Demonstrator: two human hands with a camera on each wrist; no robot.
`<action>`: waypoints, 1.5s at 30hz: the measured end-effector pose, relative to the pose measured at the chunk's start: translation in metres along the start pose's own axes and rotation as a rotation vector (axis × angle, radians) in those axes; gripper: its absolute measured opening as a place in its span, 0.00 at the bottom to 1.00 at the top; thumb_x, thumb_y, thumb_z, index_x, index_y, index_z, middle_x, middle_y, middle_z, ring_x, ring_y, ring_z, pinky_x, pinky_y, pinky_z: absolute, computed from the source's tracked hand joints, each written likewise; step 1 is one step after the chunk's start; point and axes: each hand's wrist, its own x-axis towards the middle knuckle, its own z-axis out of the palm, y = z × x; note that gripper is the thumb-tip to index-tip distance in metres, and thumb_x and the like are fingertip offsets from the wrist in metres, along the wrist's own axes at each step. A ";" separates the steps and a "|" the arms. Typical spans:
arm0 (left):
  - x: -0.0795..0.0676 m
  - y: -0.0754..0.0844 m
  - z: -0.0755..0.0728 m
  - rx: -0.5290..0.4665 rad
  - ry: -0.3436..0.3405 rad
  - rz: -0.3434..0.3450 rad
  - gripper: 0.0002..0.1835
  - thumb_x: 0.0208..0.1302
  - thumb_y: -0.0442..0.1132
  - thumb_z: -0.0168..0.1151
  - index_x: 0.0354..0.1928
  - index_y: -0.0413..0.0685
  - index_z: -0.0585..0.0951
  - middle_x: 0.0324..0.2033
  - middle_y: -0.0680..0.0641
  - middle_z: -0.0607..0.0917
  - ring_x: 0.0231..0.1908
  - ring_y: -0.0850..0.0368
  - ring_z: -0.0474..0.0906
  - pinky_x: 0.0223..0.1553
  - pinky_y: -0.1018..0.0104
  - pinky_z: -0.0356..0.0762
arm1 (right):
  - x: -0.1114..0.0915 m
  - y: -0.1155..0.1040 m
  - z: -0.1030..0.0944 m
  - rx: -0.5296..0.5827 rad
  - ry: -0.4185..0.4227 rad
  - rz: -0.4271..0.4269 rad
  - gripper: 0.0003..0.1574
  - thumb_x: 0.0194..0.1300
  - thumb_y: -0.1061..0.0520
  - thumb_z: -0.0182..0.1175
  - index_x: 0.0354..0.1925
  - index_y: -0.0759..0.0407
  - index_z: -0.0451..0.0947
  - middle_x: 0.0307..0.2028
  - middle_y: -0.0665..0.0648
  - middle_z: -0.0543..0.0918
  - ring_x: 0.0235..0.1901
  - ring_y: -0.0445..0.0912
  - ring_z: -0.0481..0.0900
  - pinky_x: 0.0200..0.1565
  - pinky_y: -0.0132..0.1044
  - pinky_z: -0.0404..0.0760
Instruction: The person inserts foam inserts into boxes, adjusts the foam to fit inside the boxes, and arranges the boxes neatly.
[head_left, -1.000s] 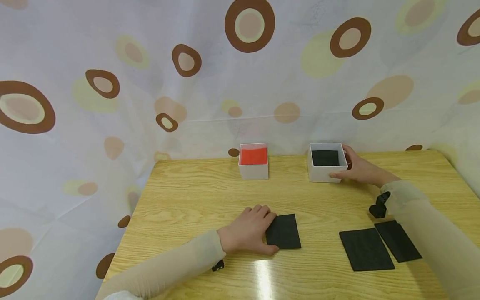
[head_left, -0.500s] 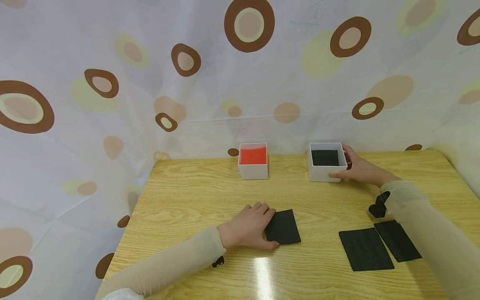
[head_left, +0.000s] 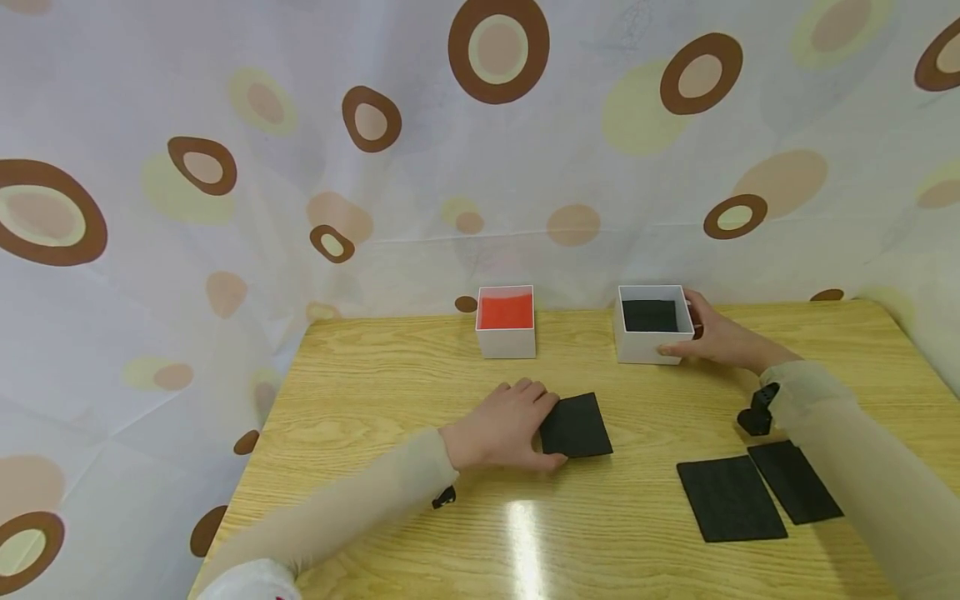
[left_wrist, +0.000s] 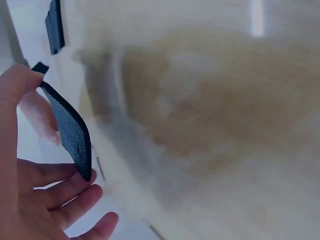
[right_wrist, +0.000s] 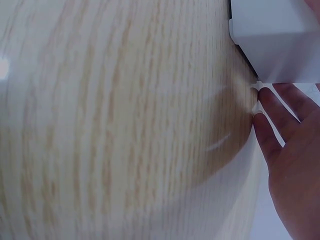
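My left hand (head_left: pixel 504 427) holds a folded black cloth (head_left: pixel 576 427) by its edges, thumb at the near side and fingers at the far side. In the left wrist view that cloth (left_wrist: pixel 74 137) bows between thumb and fingertips, raised off the table. At the back right, my right hand (head_left: pixel 723 335) grips a white box (head_left: pixel 645 348) by its right side, the thumb on the front wall. Inside this box lies black cloth (head_left: pixel 649 316). The right wrist view shows the hand (right_wrist: pixel 295 145) with fingers against the box's lower corner (right_wrist: pixel 280 55).
Left of the held box stands another white box (head_left: pixel 507 344) with red cloth (head_left: pixel 507 312) in it. Two more folded black cloths (head_left: pixel 731 500) lie on the wooden table (head_left: pixel 375 392) beside the right forearm. A patterned curtain (head_left: pixel 420 183) hangs behind the table.
My left hand has moved up the table, away from the body and slightly right, carrying the black cloth, which now tilts. The right hand and the box stay where they were.
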 end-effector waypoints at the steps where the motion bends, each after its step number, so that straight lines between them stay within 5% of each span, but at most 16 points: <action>1: 0.003 -0.001 -0.003 0.018 0.010 0.004 0.43 0.63 0.75 0.58 0.67 0.49 0.77 0.57 0.50 0.81 0.57 0.56 0.75 0.53 0.61 0.78 | 0.000 0.001 0.000 -0.001 0.002 0.003 0.68 0.68 0.52 0.71 0.81 0.60 0.31 0.68 0.72 0.61 0.60 0.63 0.67 0.57 0.47 0.73; 12: 0.037 -0.007 -0.036 0.124 0.098 0.035 0.42 0.64 0.76 0.55 0.67 0.52 0.78 0.59 0.53 0.82 0.61 0.55 0.75 0.58 0.58 0.74 | 0.003 0.009 -0.001 0.008 0.002 -0.001 0.68 0.67 0.53 0.72 0.81 0.58 0.31 0.67 0.72 0.63 0.61 0.63 0.67 0.61 0.60 0.71; 25: 0.076 -0.010 -0.063 0.113 0.098 0.036 0.40 0.66 0.73 0.57 0.67 0.52 0.77 0.59 0.53 0.81 0.60 0.55 0.75 0.57 0.58 0.74 | 0.002 0.014 0.000 -0.006 0.025 -0.019 0.65 0.66 0.54 0.73 0.80 0.57 0.36 0.62 0.69 0.68 0.56 0.59 0.70 0.51 0.36 0.75; 33: 0.103 -0.017 -0.069 0.147 0.111 0.035 0.43 0.65 0.76 0.54 0.69 0.54 0.77 0.62 0.52 0.80 0.62 0.55 0.73 0.59 0.58 0.74 | 0.002 0.019 0.000 0.024 0.017 -0.056 0.67 0.67 0.58 0.72 0.82 0.57 0.33 0.66 0.71 0.64 0.57 0.59 0.69 0.49 0.30 0.75; 39: 0.125 -0.019 -0.072 0.078 0.070 0.000 0.44 0.67 0.75 0.53 0.74 0.54 0.72 0.69 0.51 0.76 0.68 0.53 0.69 0.65 0.56 0.73 | 0.001 0.018 -0.001 0.090 0.006 -0.115 0.61 0.69 0.65 0.67 0.81 0.58 0.35 0.65 0.72 0.67 0.53 0.50 0.72 0.46 0.32 0.78; 45: 0.144 -0.025 -0.069 0.000 0.066 -0.031 0.42 0.68 0.72 0.55 0.75 0.55 0.71 0.68 0.51 0.74 0.66 0.54 0.68 0.62 0.57 0.74 | 0.003 0.014 0.002 0.071 0.024 -0.099 0.61 0.67 0.59 0.72 0.80 0.54 0.39 0.63 0.69 0.70 0.51 0.48 0.74 0.47 0.36 0.79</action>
